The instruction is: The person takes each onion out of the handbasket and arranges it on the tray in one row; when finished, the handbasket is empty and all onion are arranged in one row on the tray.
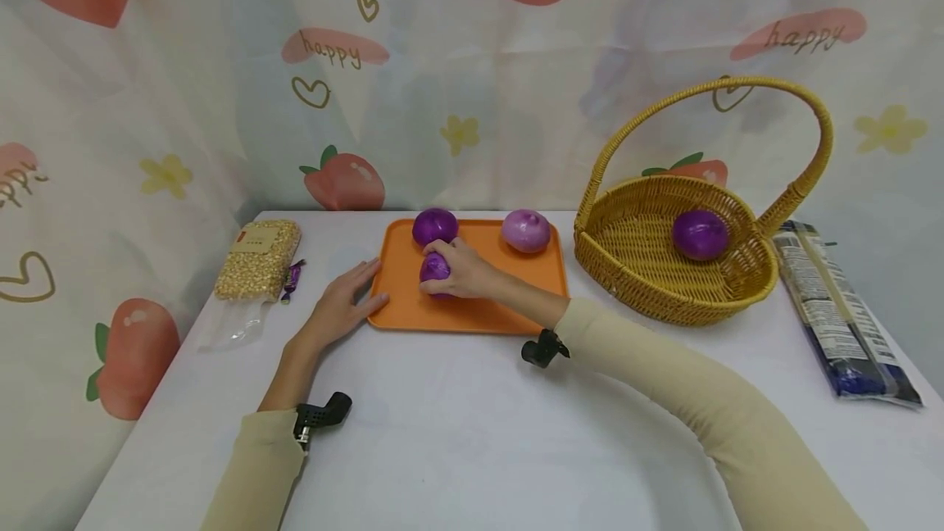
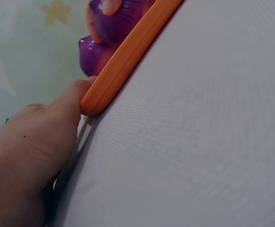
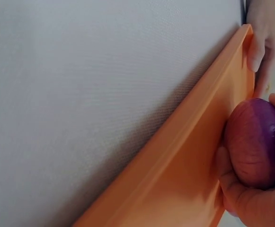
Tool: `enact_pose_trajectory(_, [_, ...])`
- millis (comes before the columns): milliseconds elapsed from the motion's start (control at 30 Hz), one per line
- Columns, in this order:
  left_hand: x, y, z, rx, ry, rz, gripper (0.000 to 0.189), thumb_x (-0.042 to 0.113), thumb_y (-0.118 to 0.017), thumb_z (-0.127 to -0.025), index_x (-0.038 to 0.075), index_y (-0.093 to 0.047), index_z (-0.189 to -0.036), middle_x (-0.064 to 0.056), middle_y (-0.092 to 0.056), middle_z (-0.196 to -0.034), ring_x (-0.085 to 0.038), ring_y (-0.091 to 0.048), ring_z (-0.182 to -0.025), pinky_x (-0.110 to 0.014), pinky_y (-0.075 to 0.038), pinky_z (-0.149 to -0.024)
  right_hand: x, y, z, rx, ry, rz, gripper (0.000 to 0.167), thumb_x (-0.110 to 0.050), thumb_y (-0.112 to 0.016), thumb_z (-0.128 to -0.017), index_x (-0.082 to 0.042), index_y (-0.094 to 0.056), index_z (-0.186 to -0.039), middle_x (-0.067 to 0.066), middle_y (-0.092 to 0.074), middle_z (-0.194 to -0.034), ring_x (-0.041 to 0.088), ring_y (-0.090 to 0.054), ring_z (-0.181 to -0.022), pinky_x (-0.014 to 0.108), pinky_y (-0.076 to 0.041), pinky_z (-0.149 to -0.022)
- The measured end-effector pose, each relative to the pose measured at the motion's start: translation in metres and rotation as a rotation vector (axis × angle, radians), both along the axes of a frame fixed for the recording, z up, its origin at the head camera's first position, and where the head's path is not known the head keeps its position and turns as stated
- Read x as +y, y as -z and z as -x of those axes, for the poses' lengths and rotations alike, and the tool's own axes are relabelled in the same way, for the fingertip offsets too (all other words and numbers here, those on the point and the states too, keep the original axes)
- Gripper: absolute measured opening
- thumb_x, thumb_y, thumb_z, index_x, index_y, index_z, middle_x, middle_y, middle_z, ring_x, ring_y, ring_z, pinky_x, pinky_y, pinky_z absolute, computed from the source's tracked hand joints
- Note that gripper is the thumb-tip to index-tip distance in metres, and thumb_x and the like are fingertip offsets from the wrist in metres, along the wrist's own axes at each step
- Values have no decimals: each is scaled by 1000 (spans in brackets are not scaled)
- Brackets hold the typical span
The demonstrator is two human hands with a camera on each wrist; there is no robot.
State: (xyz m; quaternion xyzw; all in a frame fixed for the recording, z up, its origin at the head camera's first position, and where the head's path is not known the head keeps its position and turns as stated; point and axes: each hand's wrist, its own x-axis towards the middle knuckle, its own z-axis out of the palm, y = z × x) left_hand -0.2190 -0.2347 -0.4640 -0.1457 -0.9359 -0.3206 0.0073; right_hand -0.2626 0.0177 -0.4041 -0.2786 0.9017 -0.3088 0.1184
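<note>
A purple onion [image 1: 435, 268] is gripped by my right hand [image 1: 466, 270] over the orange tray [image 1: 398, 301]. Its glossy rounded side shows between thumb and fingers in the right wrist view, where the onion [image 3: 253, 142] is close to the tray floor; whether it touches is unclear. Just behind it on the tray sits a dark purple onion [image 1: 435, 226], and a paler one [image 1: 526, 231] lies at the back right. My left hand [image 1: 341, 306] rests against the tray's left edge, fingers straight along the outside and thumb over the rim.
Right of the tray stands a wicker basket [image 1: 664, 297] with a tall handle, holding one purple onion [image 1: 700, 234]. Beyond it lies a long blue-and-silver packet [image 1: 841, 318]. At the left are a bag of yellow grains [image 1: 258, 260] and a small purple-wrapped candy [image 1: 292, 280].
</note>
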Motion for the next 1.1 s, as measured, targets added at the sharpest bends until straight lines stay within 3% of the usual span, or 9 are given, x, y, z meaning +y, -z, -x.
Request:
enact_pose_trajectory(400, [0,1,0,-13,-10,5,70,41,-62,-93,16,-33,-152,-6,-35,-158,-31,-27,-149,-55,-23,-120,2,0,5,-88,-8,-3,61,-39,-72,-85,-16,-47,-136,22,-44,-134,35,-46,-125,48,-49,-103])
enact_pose_trajectory(1100, [1,-3,-1,-3,-9,-1,70,40,-64,-93,14,-35,-151,-8,-36,-157,-33,-28,-148,-56,-23,-120,7,-1,11,-115,-9,2,66,-43,-73,-84,-17,-47,-139,22,-39,-142,36,-44,-130,51,-45,-108])
